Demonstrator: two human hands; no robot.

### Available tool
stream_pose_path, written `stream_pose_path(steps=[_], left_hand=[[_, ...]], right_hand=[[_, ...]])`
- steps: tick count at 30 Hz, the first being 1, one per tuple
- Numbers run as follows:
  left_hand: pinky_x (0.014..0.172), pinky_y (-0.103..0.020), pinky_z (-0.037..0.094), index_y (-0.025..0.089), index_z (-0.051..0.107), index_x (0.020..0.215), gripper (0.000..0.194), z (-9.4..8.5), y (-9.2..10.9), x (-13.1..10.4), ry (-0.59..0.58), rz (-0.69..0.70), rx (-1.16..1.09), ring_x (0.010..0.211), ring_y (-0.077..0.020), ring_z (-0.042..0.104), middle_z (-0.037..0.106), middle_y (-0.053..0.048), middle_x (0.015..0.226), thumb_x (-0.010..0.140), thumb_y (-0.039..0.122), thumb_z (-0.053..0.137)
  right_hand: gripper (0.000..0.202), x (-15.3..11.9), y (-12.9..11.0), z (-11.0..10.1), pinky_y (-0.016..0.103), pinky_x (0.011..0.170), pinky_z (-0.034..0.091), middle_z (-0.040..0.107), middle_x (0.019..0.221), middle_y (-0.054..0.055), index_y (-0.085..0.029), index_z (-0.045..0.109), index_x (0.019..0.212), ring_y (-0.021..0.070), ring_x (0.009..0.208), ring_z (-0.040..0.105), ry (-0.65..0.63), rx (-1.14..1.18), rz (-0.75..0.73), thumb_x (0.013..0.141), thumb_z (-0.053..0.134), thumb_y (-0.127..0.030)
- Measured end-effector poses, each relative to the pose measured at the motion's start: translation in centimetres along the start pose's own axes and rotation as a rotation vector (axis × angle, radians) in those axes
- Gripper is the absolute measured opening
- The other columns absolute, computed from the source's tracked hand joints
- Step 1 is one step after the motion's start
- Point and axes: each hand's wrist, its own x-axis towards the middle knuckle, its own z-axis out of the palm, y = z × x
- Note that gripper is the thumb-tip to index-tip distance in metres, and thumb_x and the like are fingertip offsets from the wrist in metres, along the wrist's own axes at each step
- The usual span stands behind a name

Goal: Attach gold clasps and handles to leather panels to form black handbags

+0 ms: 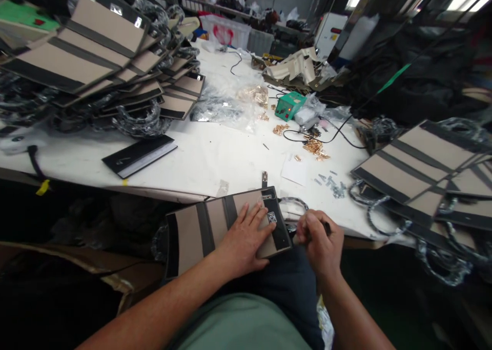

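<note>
A beige bag panel [188, 237] with dark strips lies tilted across my lap, against the table's front edge. My left hand [246, 237] rests flat on it with the fingers spread, near its black end strip. Small metal plates [272, 217] are set in that strip. Just off the panel's right edge, my right hand [319, 237] is closed. A dark end pokes out of the fist, but the fingers hide what it belongs to. A plastic-wrapped handle [295, 201] curves out from behind the panel. A small metal-tipped strap [264, 179] lies above it.
Similar panels with wrapped handles are stacked at left [100, 47] and right [407, 160]. A black notebook [138, 155] lies on the white table [230, 155]. Gold fittings [315, 147], silver strips [335, 186] and a corded green box [289, 106] are farther back.
</note>
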Motion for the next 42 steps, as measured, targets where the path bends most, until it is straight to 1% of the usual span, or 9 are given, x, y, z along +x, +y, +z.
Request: stream_pose_path(steps=[4,8,13,19,24,28,33,37,42], left_hand=[[0.125,-0.058,0.010,0.020,0.048,0.146,0.086,0.3,0.4,-0.3,0.045,0.011,0.022,0.154,-0.0353,0.016,0.035,-0.017,0.160,0.071,0.050,0.079],[0.125,-0.060,0.013,0.019,0.049,0.145,0.076,1.0,1.3,-1.1,0.083,-0.010,0.048,0.153,-0.0356,0.021,0.039,-0.016,0.158,0.078,0.047,0.072],[0.124,-0.059,0.024,0.016,0.034,0.154,0.077,1.4,2.5,-2.9,0.224,-0.052,0.047,0.154,-0.0349,0.020,0.033,-0.016,0.162,0.084,0.031,0.063],[0.117,-0.049,0.042,0.021,0.033,0.153,0.055,-2.7,3.4,-5.9,0.556,-0.166,-0.201,0.144,-0.0242,0.043,0.048,-0.013,0.153,0.098,0.019,0.039],[0.103,-0.048,0.054,0.019,0.066,0.126,0.044,-9.9,3.5,-8.2,0.708,-0.604,-0.911,0.120,-0.0333,0.065,0.073,-0.010,0.122,0.091,0.046,0.065],[0.088,-0.046,0.062,0.016,0.069,0.120,0.051,-13.5,3.5,-8.3,0.837,-0.818,-1.493,0.100,-0.0345,0.074,0.079,-0.011,0.104,0.075,0.034,0.082],[0.090,-0.046,0.061,0.015,0.071,0.117,0.035,-13.3,3.3,-7.2,0.735,-0.863,-1.829,0.095,-0.0309,0.076,0.078,-0.012,0.105,0.083,0.020,0.072],[0.094,-0.047,0.059,0.015,0.074,0.106,0.027,-11.8,2.4,-7.4,0.598,-0.737,-1.897,0.097,-0.0319,0.076,0.079,-0.012,0.103,0.079,0.020,0.078],[0.096,-0.046,0.058,0.015,0.076,0.100,0.031,-11.1,0.8,-8.2,0.480,-0.613,-1.847,0.096,-0.0320,0.075,0.079,-0.011,0.096,0.071,0.019,0.086]], right_hand=[[0.036,-3.8,2.8,-2.0,0.020,0.037,0.034,0.058,0.067,-0.004,-0.019,0.060,0.080,0.0079,0.043,0.044,0.347,0.162,0.459,0.079,0.075,-0.052],[0.050,-4.8,4.8,-0.8,0.017,0.035,0.035,0.063,0.073,-0.003,-0.019,0.065,0.095,0.0070,0.044,0.047,0.266,0.318,0.660,0.069,0.082,-0.058],[0.048,-5.4,0.7,1.4,0.019,0.037,0.036,0.056,0.057,-0.006,-0.020,0.069,0.102,0.0081,0.040,0.043,0.127,0.185,0.456,0.070,0.083,-0.054],[0.045,-6.6,-7.5,4.0,0.027,0.054,0.050,0.074,0.106,0.008,-0.026,0.073,0.121,0.0179,0.069,0.064,-0.294,0.059,0.043,0.081,0.076,-0.046],[0.023,-5.3,-9.9,4.4,0.030,0.069,0.053,0.071,0.107,0.006,-0.026,0.077,0.102,0.0187,0.080,0.066,-0.114,-0.042,-0.172,0.087,0.071,-0.042],[0.015,-4.2,-9.7,3.4,0.028,0.064,0.051,0.069,0.099,0.004,-0.024,0.074,0.097,0.0166,0.074,0.064,0.059,-0.146,-0.233,0.088,0.069,-0.036],[0.023,-3.5,-9.2,4.0,0.030,0.080,0.055,0.069,0.104,0.005,-0.028,0.072,0.113,0.0196,0.095,0.068,-0.146,-0.268,-0.504,0.091,0.068,-0.028],[0.048,-2.1,-9.2,4.9,0.033,0.083,0.056,0.061,0.128,0.010,-0.028,0.062,0.133,0.0226,0.104,0.067,-0.061,-0.458,-0.594,0.086,0.072,-0.024],[0.033,-0.1,-9.1,5.1,0.029,0.080,0.054,0.069,0.114,0.006,-0.026,0.070,0.119,0.0183,0.091,0.069,-0.175,-0.458,-0.657,0.087,0.065,-0.017]])
